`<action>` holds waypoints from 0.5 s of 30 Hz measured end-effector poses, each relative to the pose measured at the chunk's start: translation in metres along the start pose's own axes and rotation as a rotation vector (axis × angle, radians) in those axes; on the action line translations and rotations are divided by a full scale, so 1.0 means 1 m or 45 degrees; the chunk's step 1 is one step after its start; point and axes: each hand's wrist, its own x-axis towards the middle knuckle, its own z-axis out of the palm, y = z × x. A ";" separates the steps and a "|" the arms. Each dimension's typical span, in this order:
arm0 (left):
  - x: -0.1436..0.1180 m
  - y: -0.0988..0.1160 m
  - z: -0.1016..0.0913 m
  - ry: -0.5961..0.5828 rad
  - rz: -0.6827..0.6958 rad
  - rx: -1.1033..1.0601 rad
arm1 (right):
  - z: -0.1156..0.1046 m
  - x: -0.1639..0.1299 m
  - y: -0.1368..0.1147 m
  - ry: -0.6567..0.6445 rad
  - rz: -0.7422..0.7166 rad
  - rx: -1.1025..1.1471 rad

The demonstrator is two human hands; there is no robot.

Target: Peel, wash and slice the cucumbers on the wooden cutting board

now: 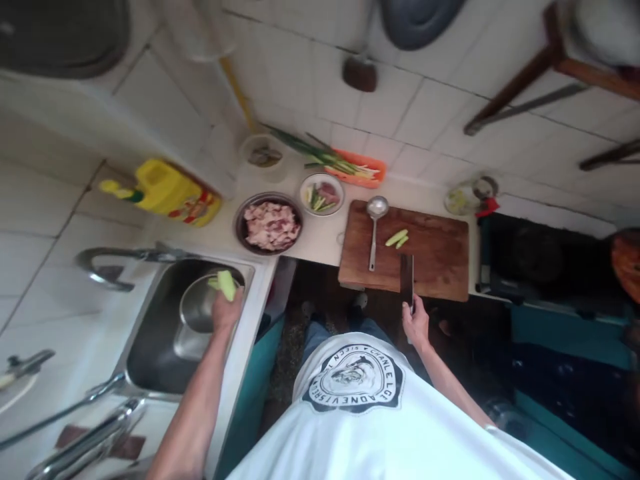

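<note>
Head view: the left hand (227, 311) is reaching over the sink (150, 343), its fingers curling closed around some pale green pieces (227, 285). These pieces are sticking out past the fingertips and showing over the rim of a metal pot (193, 308), which is sitting inside the sink; whether they are touching the pot, I cannot tell. The right hand (416, 323) is gripping a cleaver (407, 275), its fingers wrapping closed around the handle. The blade is pointing away from the person and overlapping the near edge of a wooden cutting board (440, 250); whether it is touching the wood is not showing clearly. Just beyond the blade, a few green slices (397, 239) are lying on the board, and to their left a ladle (375, 223) is resting on it, handle toward the person. Left of the board, on the desk (320, 244), a bowl (239, 230) is holding raw meat (271, 225), and just beside it a small plate (303, 194) is carrying meat and green strips. Behind these, long green stalks (316, 149) are lying across an orange basket (347, 180). A yellow jug (173, 192) is standing near the sink's far end.
</note>
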 end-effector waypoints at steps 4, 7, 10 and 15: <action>-0.093 0.144 0.044 -0.327 0.660 -0.061 | -0.022 0.014 0.040 0.033 0.042 0.093; -0.177 0.263 0.092 -0.512 1.005 -0.034 | -0.037 0.017 0.072 0.072 0.070 0.133; -0.256 0.364 0.140 -0.644 1.307 -0.015 | -0.050 0.014 0.097 0.075 0.088 0.151; -0.340 0.475 0.201 -0.539 1.522 0.082 | -0.062 0.008 0.122 0.068 0.149 0.175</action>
